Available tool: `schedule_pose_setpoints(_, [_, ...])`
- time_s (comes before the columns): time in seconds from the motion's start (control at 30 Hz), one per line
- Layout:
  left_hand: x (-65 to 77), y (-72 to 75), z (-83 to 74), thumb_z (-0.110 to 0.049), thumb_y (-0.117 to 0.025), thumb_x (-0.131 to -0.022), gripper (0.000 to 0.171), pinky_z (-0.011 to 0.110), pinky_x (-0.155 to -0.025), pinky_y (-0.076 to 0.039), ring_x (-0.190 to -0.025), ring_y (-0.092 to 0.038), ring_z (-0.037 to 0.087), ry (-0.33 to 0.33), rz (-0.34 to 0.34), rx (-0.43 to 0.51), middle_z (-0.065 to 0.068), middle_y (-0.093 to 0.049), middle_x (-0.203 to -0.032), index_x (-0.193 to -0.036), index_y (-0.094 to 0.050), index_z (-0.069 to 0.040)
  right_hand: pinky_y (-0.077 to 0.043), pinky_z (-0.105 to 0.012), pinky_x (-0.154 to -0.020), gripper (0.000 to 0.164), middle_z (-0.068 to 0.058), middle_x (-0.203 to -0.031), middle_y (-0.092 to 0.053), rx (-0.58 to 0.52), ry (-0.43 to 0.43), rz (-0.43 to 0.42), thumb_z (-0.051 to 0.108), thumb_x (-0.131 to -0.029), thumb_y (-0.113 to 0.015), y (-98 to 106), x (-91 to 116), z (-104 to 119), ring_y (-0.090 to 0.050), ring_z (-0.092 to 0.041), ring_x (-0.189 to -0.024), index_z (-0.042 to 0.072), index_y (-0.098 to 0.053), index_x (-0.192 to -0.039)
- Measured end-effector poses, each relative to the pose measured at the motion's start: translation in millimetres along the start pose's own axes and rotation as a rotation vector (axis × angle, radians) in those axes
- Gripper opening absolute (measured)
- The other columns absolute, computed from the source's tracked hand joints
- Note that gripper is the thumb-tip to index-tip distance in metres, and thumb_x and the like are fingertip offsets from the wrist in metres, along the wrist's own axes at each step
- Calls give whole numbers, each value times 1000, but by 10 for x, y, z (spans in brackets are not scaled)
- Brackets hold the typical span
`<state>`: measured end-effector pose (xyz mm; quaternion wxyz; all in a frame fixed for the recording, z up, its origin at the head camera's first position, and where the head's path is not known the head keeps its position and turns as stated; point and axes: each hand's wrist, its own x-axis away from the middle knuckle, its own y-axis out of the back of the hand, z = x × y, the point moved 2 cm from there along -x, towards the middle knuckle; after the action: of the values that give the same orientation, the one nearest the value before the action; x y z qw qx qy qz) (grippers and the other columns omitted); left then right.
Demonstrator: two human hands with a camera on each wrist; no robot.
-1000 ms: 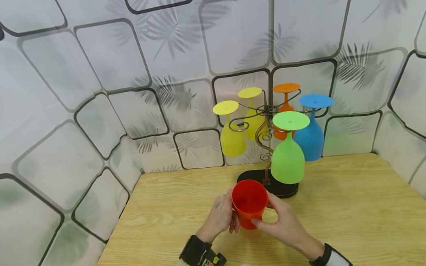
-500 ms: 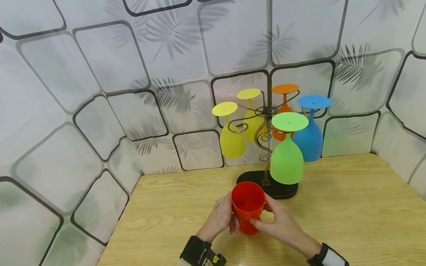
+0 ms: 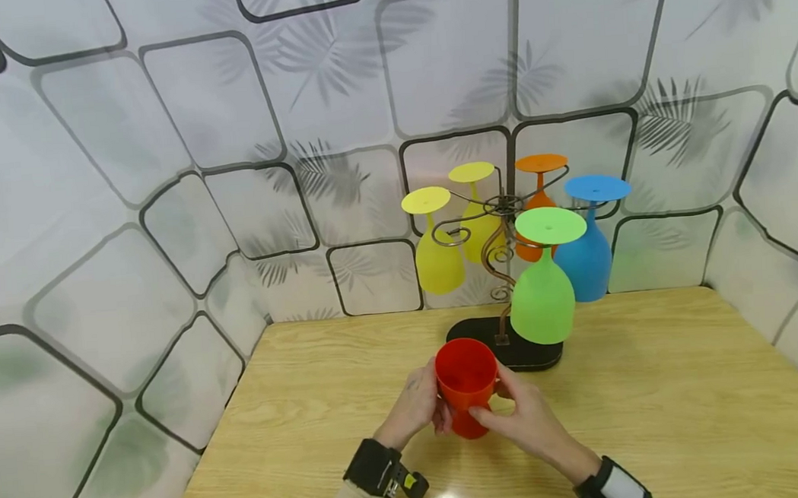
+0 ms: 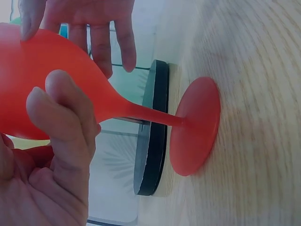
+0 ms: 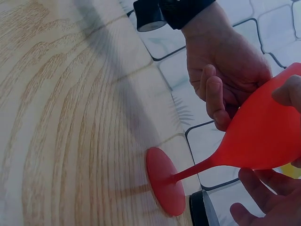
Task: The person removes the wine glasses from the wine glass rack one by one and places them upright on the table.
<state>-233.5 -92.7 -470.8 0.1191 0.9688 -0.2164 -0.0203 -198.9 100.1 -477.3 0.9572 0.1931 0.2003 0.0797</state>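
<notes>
A red goblet (image 3: 468,399) stands upright in front of the rack, mouth up, between both hands. My left hand (image 3: 415,402) holds the left side of its bowl, with curled fingers beside it in the left wrist view. On the other side, my right hand (image 3: 527,415) grips the bowl with the thumb in front and the fingers behind. The slim stem and round foot (image 4: 196,127) show below the hands in the left wrist view. That foot is at the tabletop; whether it fully touches is hard to tell.
Behind the goblet is a scrolled metal rack with a black base (image 3: 534,355). Upside-down goblets hang from it: green (image 3: 543,301), blue (image 3: 585,264), orange (image 3: 540,198), and two yellow ones (image 3: 439,265). Patterned curtain walls enclose the wooden table (image 3: 324,375).
The red goblet has come down slightly and nearer to me, with both hands keeping their hold. Its foot shows a little lower. The hanging goblets have stayed on the rack.
</notes>
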Motion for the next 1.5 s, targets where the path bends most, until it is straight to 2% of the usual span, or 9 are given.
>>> schedule_pose_setpoints(0.27, [2, 5, 3, -50, -11, -111, 77, 25, -41, -50, -38, -55, 13, -1, -7, -3, 10, -60, -51, -95, -68, -1, -58, -54, -93, 66, -3, -129, -69, 7, -7, -11, 18, -84, -84, -1, 10, -2, -68, -18, -104, 13, -56, -143])
schedule_pose_setpoints(0.5, [14, -6, 53, -53, -13, -111, 82, 26, -36, -47, -36, -54, 13, 2, -37, 5, 21, -62, -53, -81, -65, 3, -57, -55, -93, 61, -1, -126, -70, -13, -16, 2, 20, -85, -84, -16, 9, -22, -67, -14, -102, 14, -59, -140])
schedule_pose_setpoints(0.67, [7, 8, 72, -52, -15, -111, 81, 35, -36, -50, -35, -54, 14, 25, -46, -5, 15, -60, -49, -78, -65, 2, -56, -57, -95, 61, -3, -129, -70, -19, -58, 19, 27, -86, -83, -32, 6, -32, -68, -19, -104, 15, -58, -141])
schedule_pose_setpoints(0.8, [-2, 17, 93, -54, -14, -110, 82, 45, -39, -52, -37, -55, 15, 33, -41, 0, 22, -62, -54, -80, -65, 2, -54, -58, -97, 62, -2, -132, -68, -33, -110, 34, 30, -86, -83, -41, 4, -23, -68, -24, -108, 18, -57, -141])
schedule_pose_setpoints(0.93, [-5, 20, 103, -56, -15, -110, 83, 38, -36, -49, -37, -54, 15, 33, -53, 12, 28, -62, -57, -79, -65, 2, -54, -58, -97, 63, -2, -133, -67, -37, -127, 34, 31, -86, -83, -40, 0, -20, -67, -26, -109, 19, -56, -142])
schedule_pose_setpoints(1.1, [-10, 29, 113, -52, -18, -110, 80, 22, -33, -36, -34, -49, 15, 74, -117, 2, 29, -60, -55, -72, -64, 1, -52, -58, -98, 69, -1, -134, -66, -2, -139, 43, 36, -84, -84, -13, 1, -52, -65, -23, -109, 19, -55, -144])
schedule_pose_setpoints(1.27, [-36, 97, 57, -35, -21, -110, 59, 21, -33, -35, -35, -50, 15, 90, -220, 38, 29, -63, -65, -91, -64, 0, -48, -60, -100, 82, -5, -134, -64, -7, -179, 68, 28, -81, -88, 92, -6, -105, -62, -27, -111, 12, -47, -150])
schedule_pose_setpoints(1.37, [-47, 185, -22, -29, -24, -108, 51, 21, -36, -38, -37, -50, 14, 61, -288, 36, 21, -63, -65, -104, -65, 0, -47, -60, -102, 88, -12, -137, -62, -6, -208, 74, 25, -81, -88, 232, -6, -139, -61, -30, -116, 7, -40, -153])
schedule_pose_setpoints(1.5, [-47, 318, -174, -28, -28, -109, 52, 23, -42, -45, -43, -53, 16, -20, -369, -20, 16, -65, -67, -106, -69, 3, -47, -60, -103, 93, -17, -144, -55, 12, -227, 46, 28, -84, -85, 473, 30, -178, -61, -32, -121, 5, -32, -156])
